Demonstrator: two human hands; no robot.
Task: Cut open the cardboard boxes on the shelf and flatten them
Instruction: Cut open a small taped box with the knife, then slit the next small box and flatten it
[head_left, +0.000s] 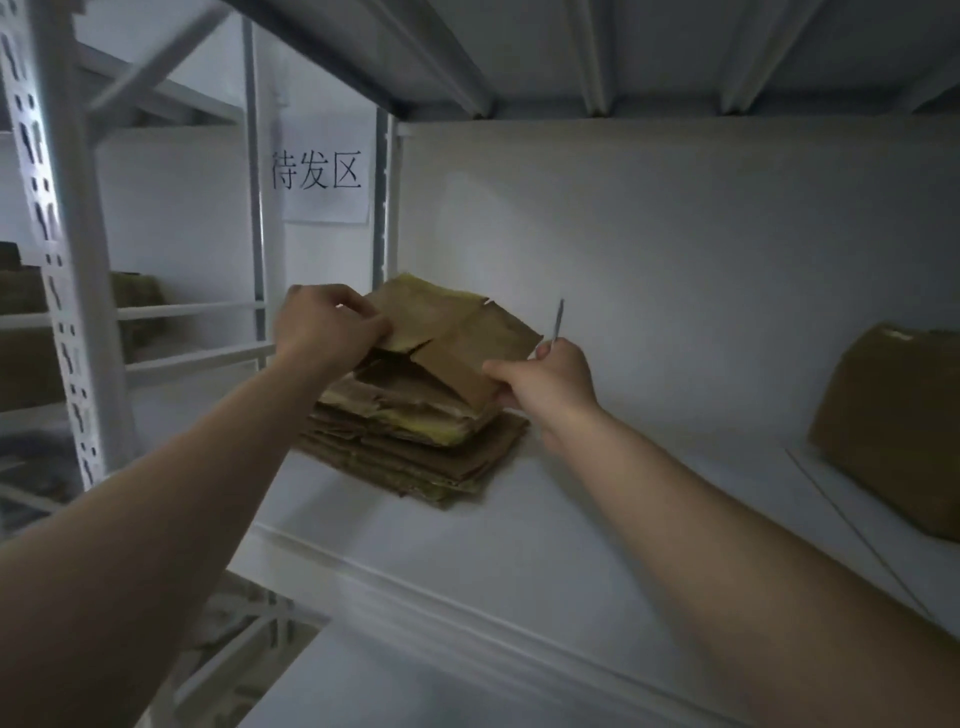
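A brown cardboard piece (457, 332) with yellowish tape is held flat just above a stack of flattened cardboard (415, 441) on the white shelf (519, 519). My left hand (327, 325) pinches its left edge. My right hand (550, 382) grips its right corner and also holds a thin knife (557, 319), blade pointing up. An unflattened cardboard box (893, 421) sits at the right end of the shelf.
The shelf above forms a low grey ceiling. A white upright post (67, 260) stands at left, with a neighbouring rack holding boxes (135, 306). A paper sign (322, 171) hangs on the back wall.
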